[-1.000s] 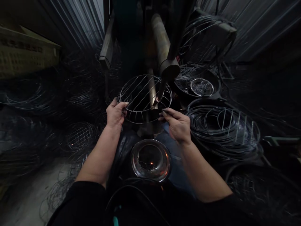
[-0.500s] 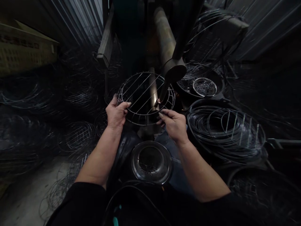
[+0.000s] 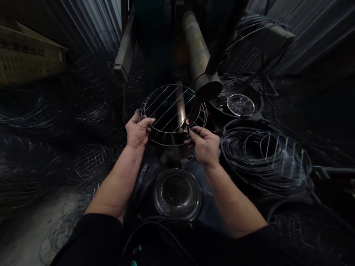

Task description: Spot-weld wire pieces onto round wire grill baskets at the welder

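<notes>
In the head view, the left hand (image 3: 136, 131) has its thumb and fingers closed on the left side of a round wire rack (image 3: 166, 102); its thumb lies over the edge; the right hand (image 3: 205, 145) is at the near right edge of the rack, with its thumb and pointer finger pinched close; it is too dark to tell if they grip the rim or a tiny bit by it. The rack is up in the air in front of the person, around a shiny metal rod (image 3: 181, 107); a thick pole (image 3: 196, 40) is above and behind; a small coppery tip (image 3: 187, 122) is just beside the right fingers. A shiny bowl (image 3: 158, 203) sits at the person's lap, with thin bits of wire (image 3: 173, 199) in it; to the right is a big coil of wire (image 3: 235, 147), with a grid (image 3: 284, 155) on top.
</notes>
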Demonstrator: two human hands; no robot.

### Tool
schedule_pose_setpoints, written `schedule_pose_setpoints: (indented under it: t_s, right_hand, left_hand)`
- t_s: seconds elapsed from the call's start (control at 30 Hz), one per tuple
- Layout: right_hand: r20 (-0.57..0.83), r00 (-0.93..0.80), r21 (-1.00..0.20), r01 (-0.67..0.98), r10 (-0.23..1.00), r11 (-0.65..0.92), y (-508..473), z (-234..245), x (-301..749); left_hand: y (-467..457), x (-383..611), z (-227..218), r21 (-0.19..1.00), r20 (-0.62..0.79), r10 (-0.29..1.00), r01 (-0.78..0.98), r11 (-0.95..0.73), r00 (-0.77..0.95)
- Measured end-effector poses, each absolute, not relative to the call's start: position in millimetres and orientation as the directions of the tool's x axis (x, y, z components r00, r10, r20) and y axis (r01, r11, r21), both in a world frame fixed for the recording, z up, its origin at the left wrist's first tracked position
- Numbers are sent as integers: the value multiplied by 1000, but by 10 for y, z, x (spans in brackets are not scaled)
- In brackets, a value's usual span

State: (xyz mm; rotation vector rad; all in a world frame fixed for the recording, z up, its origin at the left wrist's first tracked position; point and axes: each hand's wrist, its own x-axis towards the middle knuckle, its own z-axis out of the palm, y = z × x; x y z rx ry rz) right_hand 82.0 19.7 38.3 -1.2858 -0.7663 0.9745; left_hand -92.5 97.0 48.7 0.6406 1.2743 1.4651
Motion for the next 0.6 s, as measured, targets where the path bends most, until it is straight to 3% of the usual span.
schedule_pose_setpoints:
  t_s: [0.47,0.6]
  right_hand:
    - [-54,372,-989,-148,927,2,317,390,911]
    - [20,340,-1000,2,940,20,218,320,954]
  left_hand:
    - [1073,-878,499,932,-249,913,-336,135,-324]
    - [1081,-874,484,926,-271,904,-347,150,-332]
